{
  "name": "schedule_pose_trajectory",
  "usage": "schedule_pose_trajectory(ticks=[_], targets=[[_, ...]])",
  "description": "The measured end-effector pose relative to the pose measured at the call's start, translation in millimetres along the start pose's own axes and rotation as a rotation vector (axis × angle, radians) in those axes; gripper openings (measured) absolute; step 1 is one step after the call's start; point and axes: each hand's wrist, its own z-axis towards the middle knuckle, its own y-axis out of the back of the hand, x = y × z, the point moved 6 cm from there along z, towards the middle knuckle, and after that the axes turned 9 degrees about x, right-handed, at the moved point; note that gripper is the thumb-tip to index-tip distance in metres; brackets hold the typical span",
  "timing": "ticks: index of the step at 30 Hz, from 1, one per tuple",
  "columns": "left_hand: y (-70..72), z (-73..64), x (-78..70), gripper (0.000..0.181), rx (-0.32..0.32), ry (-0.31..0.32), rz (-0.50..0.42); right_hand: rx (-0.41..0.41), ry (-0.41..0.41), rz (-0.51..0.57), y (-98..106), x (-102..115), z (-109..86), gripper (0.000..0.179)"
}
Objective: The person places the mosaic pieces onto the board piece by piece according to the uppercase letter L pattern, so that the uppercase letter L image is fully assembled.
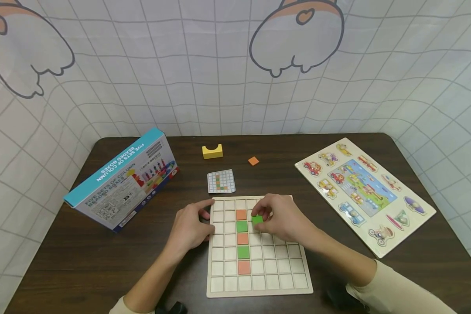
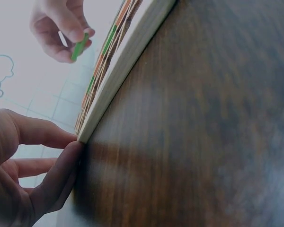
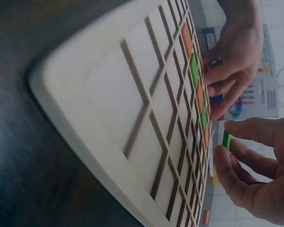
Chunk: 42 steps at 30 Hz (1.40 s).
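A wooden grid board [image 1: 260, 293] lies on the table. Down one of its columns runs a line of orange and green square tiles, among them a green tile [image 1: 243, 252] and an orange tile [image 1: 244, 267]. My left hand [image 1: 188, 229] holds the board's left edge near the far corner, thumb and forefinger against the rim. Over the board, my right hand [image 1: 280, 218] pinches another green tile [image 1: 257, 219] between thumb and fingers. The right wrist view shows that green tile [image 3: 226, 140] tilted on edge, raised above the grid.
Beyond the board lie a small pattern card [image 1: 221, 181], a loose orange tile [image 1: 253, 161] and a yellow arched block [image 1: 212, 151]. A blue and white box [image 1: 121, 179] stands at left. To the right is a vehicle picture puzzle [image 1: 365, 196]. Patterned cloth [image 1: 235, 96] hangs behind.
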Motion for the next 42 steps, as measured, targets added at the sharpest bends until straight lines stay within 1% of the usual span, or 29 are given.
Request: schedule_pose_trajectory(ticks=[5, 11, 16, 21, 23, 29, 37, 42], targets=[[0.9, -0.7, 0.1, 0.075, 0.000, 0.007, 0.001, 0.008, 0.030, 0.012, -6.1, 5.2, -8.5, 0.019], [1.4, -0.3, -0.7, 0.075, 0.003, 0.004, -0.003, 0.022, 0.032, 0.036, -12.9, 9.0, -17.9, 0.020], [1.3, -0.1, -1.2, 0.075, 0.005, -0.005, 0.000, 0.034, 0.051, 0.017, -19.4, 13.7, -24.4, 0.021], [1.6, -0.8, -1.6, 0.074, 0.008, -0.011, 0.002, 0.063, 0.029, 0.031, -25.6, 17.1, -30.6, 0.021], [1.5, -0.7, -1.6, 0.074, 0.008, -0.010, 0.003, 0.073, 0.026, 0.037, -27.7, 17.8, -33.1, 0.021], [1.1, -0.5, -1.6, 0.074, 0.009, -0.005, 0.008, 0.089, 0.054, 0.057, -33.9, 17.0, -41.0, 0.021], [1.3, -0.9, -1.2, 0.073, 0.006, -0.001, 0.011, 0.107, 0.068, 0.050, -38.7, 16.6, -47.5, 0.020], [0.3, -0.3, 0.0, 0.073, 0.008, -0.001, 0.009, 0.120, 0.057, 0.059, -42.1, 15.7, -51.0, 0.020]])
